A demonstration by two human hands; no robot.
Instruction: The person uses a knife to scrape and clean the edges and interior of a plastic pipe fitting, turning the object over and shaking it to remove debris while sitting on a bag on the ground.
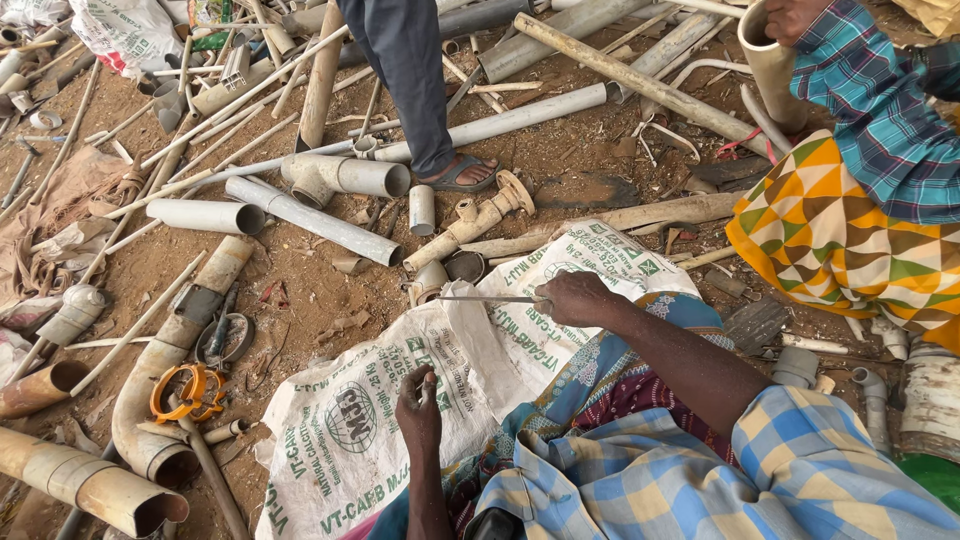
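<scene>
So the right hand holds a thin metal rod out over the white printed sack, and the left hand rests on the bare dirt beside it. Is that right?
Not quite. The head view shows the left hand resting on the white printed sack, not on bare dirt. The rest stands: the right hand holds a thin metal rod out over that sack.

Left hand [418, 402] and right hand [572, 297] both fisted, outstretched
</scene>
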